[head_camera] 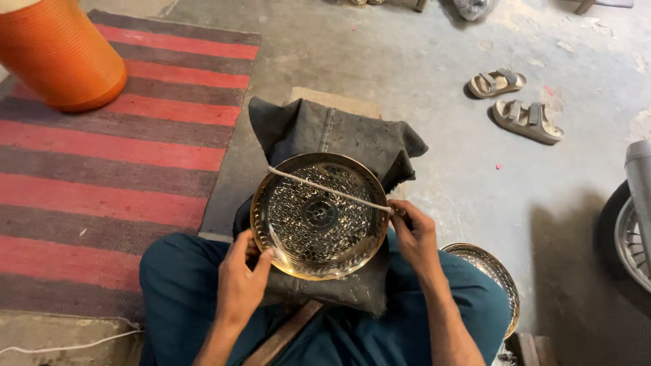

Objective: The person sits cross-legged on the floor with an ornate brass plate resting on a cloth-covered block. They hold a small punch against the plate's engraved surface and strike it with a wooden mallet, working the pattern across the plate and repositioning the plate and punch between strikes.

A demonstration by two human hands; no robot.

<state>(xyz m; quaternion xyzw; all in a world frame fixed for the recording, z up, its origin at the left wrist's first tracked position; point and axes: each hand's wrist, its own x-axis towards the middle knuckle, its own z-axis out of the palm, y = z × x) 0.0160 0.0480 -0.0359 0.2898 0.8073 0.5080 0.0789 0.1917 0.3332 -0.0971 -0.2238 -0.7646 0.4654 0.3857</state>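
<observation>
Head view: the embossed brass plate (319, 215) rests on a dark cloth pad (339, 135) in the person's lap. The left hand (242, 281) grips its lower-left rim; the right hand (415, 234) pinches a pale cord (329, 190) stretched across it. The plate looks rigid, fairly light and slippery, best held at the rim.

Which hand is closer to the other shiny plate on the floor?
Right. The right hand is just up-left of the second plate; the left hand is across the lap, on the engraved plate's far rim.

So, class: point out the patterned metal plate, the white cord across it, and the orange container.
patterned metal plate (319, 215), head view, embossed centre.
white cord (325, 189), head view, mid-span over the plate.
orange container (57, 51), head view, ribbed side wall.
</observation>
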